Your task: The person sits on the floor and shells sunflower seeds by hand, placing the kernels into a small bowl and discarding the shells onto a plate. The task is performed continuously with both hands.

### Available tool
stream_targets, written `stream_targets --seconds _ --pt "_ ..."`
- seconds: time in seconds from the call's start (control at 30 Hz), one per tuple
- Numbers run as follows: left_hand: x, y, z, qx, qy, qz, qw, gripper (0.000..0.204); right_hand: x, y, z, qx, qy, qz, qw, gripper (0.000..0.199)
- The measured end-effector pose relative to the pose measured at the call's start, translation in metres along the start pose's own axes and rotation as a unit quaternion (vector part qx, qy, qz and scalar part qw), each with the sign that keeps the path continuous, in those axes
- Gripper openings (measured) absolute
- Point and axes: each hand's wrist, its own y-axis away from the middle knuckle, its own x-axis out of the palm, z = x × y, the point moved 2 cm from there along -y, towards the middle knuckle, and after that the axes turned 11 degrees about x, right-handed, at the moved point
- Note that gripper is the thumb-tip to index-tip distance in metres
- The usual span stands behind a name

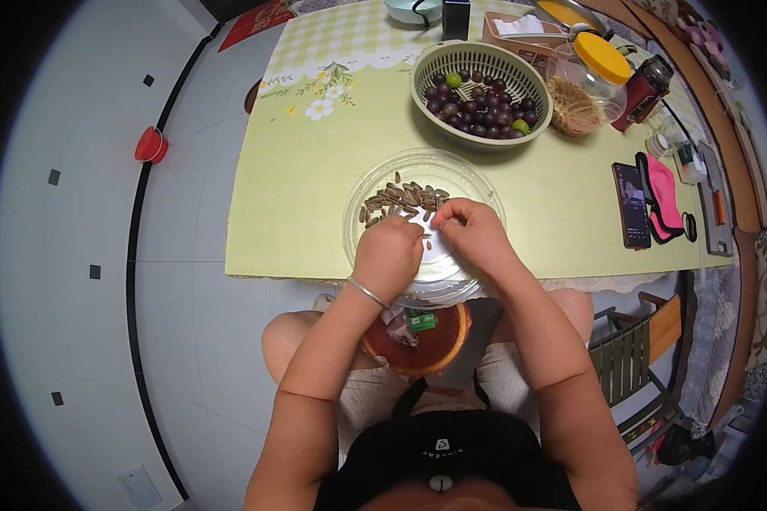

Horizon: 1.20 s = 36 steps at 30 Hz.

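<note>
"What is she busy with at the table (pixel 298 213)?"

"Both hands are over a clear plastic bowl (pixel 375 183) that sits at the near edge of the pale green tabletop. A heap of striped sunflower seeds (pixel 400 198) lies in the far half of the bowl, with a few strays scattered toward the middle."

"Are the hands holding anything?"

"The left hand (pixel 389 253), with a thin silver bangle (pixel 366 292) at the wrist, is curled nearly closed, its fingertips drawn together at the right hand. The right hand (pixel 473 234) is curled as well, thumb and fingertips pinched on something small and pale, perhaps a seed. From here I cannot tell what it is. The two hands touch at the fingertips, just this side of the seed heap."

"And around them?"

"Farther back stands a slotted beige basket (pixel 426 68) of dark grapes (pixel 481 102) with two green ones among them. To its right lies a clear jar with a yellow lid (pixel 601 58), tipped on its side. A phone (pixel 631 204) lies flat near the right edge, beside a pink cloth (pixel 660 196). Below the table edge, on the lap, rests a round brown dish (pixel 443 341) holding scraps."
</note>
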Motion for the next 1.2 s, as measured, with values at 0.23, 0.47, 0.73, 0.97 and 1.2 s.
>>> stream_targets --seconds 0.23,0.47,0.73,0.97,1.2 --pt "-0.0031 -0.0016 -0.0017 -0.019 0.033 -0.007 0.999 0.007 0.0025 0.0078 0.0075 -0.007 0.088 0.008 0.996 0.010" --pt "-0.0003 -0.0016 -0.0026 -0.010 0.041 -0.004 0.999 0.006 0.0059 0.0070 0.0044 -0.032 0.121 0.003 0.992 0.010" --pt "0.0021 -0.0006 -0.0015 -0.008 0.032 -0.017 0.999 0.006 0.0057 0.0076 0.0061 -0.027 0.138 -0.001 0.990 0.011" --pt "0.0020 -0.0006 0.0027 -0.059 0.061 -0.056 0.995 0.005 0.0041 0.0093 0.0104 -0.050 0.137 -0.011 0.989 0.010" --pt "-0.0032 -0.0056 -0.0010 -0.131 0.135 -0.049 0.981 0.005 0.0045 0.0085 0.0114 -0.093 0.156 -0.032 0.983 0.010"
